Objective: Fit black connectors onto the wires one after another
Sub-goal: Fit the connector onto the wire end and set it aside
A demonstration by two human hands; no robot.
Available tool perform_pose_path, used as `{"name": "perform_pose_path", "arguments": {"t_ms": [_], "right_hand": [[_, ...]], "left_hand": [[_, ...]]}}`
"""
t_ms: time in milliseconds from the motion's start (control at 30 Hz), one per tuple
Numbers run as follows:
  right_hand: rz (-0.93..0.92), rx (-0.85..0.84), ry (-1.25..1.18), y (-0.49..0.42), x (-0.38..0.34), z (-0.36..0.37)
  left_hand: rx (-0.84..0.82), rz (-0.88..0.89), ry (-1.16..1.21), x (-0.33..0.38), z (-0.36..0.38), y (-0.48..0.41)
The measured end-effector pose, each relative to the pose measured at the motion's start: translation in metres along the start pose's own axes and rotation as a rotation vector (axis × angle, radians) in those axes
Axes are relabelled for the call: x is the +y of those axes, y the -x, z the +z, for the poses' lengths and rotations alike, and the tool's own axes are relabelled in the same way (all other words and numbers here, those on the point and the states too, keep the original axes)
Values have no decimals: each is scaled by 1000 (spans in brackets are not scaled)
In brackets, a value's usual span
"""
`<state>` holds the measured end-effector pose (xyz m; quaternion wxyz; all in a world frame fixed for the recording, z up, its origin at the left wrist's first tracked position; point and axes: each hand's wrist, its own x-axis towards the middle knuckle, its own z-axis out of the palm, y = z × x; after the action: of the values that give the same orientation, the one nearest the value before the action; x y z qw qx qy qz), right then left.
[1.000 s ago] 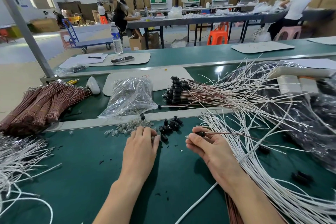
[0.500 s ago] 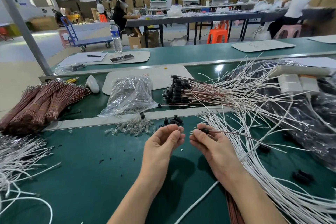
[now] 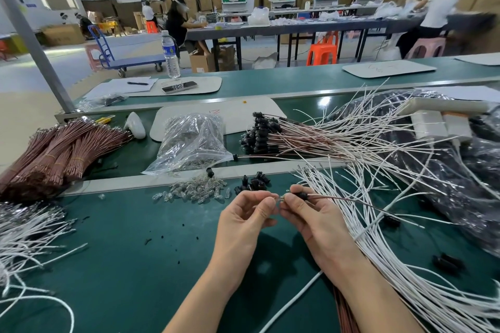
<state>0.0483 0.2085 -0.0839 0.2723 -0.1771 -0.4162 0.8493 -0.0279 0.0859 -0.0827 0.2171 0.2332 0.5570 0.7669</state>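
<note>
Green counter (image 3: pixel 121 265) fills the lower frame.
White wires (image 3: pixel 378 265): loose sheaf fanned over the right side, lower right up to centre right.
Brown wire bundles (image 3: pixel 54 154): tied, lying at left centre.
Finished leads (image 3: pixel 311 140): brown and white wires, black caps stacked at their left ends, centre of frame.
Clear plastic bag (image 3: pixel 192 140): slumped just left of that stack.
White board (image 3: pixel 243 116) behind the bag: one red mark, reads like "N". Second board (image 3: pixel 389 67), upper right: faint scrawl, unreadable.
Water bottle (image 3: pixel 170 54), upper left: blue label, text too small.
Left hand (image 3: pixel 243 222), lower centre: narrow grip, thumb and forefinger closed on a small clear piece (image 3: pixel 280 199); type unclear.
Right hand (image 3: pixel 311 219): grip pinches a black connector (image 3: pixel 301 195) on a brown wire (image 3: pixel 351 199) that trails right. Fingertips of both hands nearly meet above the counter.
Clear bulbs (image 3: pixel 194 192): heap left of the hands.
Loose connectors (image 3: pixel 255 181): small cluster just beyond the hands.
</note>
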Motion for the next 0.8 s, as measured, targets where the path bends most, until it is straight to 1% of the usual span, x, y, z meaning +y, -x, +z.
{"name": "perform_pose_path", "arguments": {"t_ms": [300,600,800], "right_hand": [[12,-4,-47,2,1,3],[-13,20,-28,3,1,3],[-47,19,75,5,-2,2]], "left_hand": [[10,16,-25,-1,0,1],[64,72,-197,-3,2,3],[95,140,-355,-5,4,7]]}}
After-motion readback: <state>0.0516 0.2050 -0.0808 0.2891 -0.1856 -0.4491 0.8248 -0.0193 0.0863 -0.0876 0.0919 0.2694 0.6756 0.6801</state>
